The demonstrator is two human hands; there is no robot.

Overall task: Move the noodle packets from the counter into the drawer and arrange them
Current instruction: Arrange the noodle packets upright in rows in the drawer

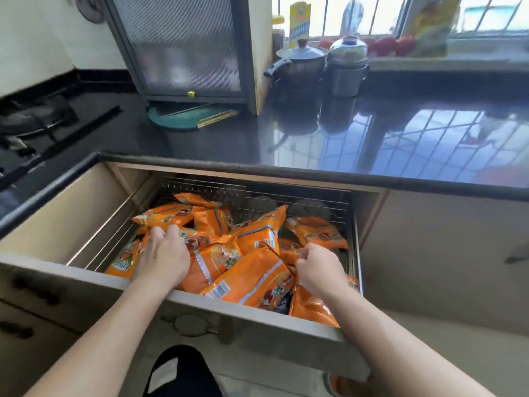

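Note:
Several orange noodle packets [246,253] lie jumbled in the wire basket of the pulled-out drawer [200,303] below the black counter [372,144]. My left hand [164,253] reaches into the left side of the pile, with its fingers curled on a noodle packet [160,217]. My right hand [319,269] is at the right side, its fingers pinching the edge of another packet [257,277]. No packet shows on the counter.
Two steel pots [320,67] stand at the back of the counter beside a small cabinet with a ribbed glass door [183,47]. A green round board [177,118] lies under it. A stove [37,124] is at the left. Bottles and tomatoes line the window sill [400,47].

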